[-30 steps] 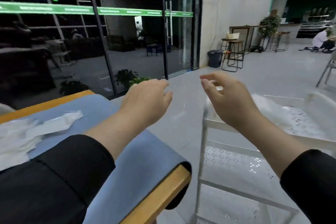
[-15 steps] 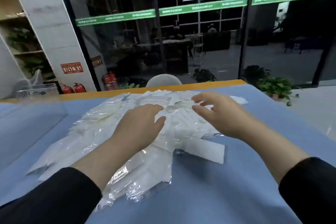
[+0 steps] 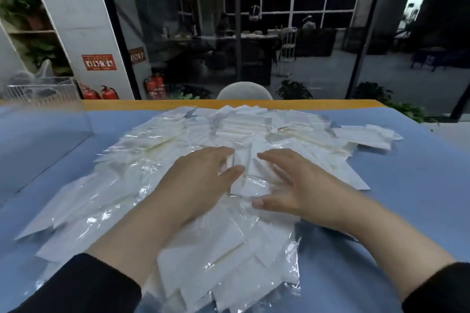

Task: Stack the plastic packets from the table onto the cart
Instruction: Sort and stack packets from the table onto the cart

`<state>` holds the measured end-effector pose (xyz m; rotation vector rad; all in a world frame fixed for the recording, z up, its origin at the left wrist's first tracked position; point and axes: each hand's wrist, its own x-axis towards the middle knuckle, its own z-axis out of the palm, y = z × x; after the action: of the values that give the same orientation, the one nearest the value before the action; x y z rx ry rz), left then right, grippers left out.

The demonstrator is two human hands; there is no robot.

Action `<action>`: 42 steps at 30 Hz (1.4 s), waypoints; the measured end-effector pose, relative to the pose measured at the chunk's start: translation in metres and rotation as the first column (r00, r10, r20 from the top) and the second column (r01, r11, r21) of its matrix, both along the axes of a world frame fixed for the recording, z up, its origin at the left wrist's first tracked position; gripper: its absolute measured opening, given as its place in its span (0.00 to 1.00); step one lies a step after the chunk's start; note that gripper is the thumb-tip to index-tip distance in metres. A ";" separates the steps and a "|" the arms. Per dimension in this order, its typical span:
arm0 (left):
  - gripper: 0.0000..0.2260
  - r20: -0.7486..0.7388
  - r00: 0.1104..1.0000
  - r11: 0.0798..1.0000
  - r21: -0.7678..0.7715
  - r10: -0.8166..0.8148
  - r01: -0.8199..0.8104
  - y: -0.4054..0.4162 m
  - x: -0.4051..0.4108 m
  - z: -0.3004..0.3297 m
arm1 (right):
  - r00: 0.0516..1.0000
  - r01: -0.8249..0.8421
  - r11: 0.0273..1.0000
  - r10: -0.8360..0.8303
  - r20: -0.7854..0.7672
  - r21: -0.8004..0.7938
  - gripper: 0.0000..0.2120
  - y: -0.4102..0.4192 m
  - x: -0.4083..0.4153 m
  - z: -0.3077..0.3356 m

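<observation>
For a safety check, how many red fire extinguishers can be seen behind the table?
4: two stand on the floor by the white pillar on the left; two more appear beyond the glass beside it, possibly reflections. Others may be hidden behind the table.

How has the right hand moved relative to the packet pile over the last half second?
Yes. The right hand has come down and inward toward the left hand, onto the middle of the packet pile, fingers spread around a small stack of packets between both hands.
</observation>
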<state>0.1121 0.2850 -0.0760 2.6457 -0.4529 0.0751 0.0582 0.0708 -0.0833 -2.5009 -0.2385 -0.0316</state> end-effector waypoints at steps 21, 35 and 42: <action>0.22 0.220 0.968 0.949 -0.261 -0.119 0.176 0.006 -0.002 0.002 | 0.891 0.186 0.882 -0.337 0.305 0.432 0.18 -0.006 0.000 0.012; 0.12 -0.048 0.992 0.674 -0.737 -0.119 0.045 -0.093 -0.061 0.025 | 0.964 0.096 0.771 -0.230 0.136 0.630 0.13 -0.060 -0.061 0.009; 0.04 0.009 0.957 0.877 -0.399 -0.289 0.268 -0.084 -0.058 0.002 | 0.954 0.191 0.862 -0.276 0.119 0.469 0.07 -0.065 -0.060 -0.007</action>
<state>0.0542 0.2005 -0.0738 2.1562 -0.7159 0.0071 -0.0020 0.0054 -0.0900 -2.0416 0.0071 -0.3773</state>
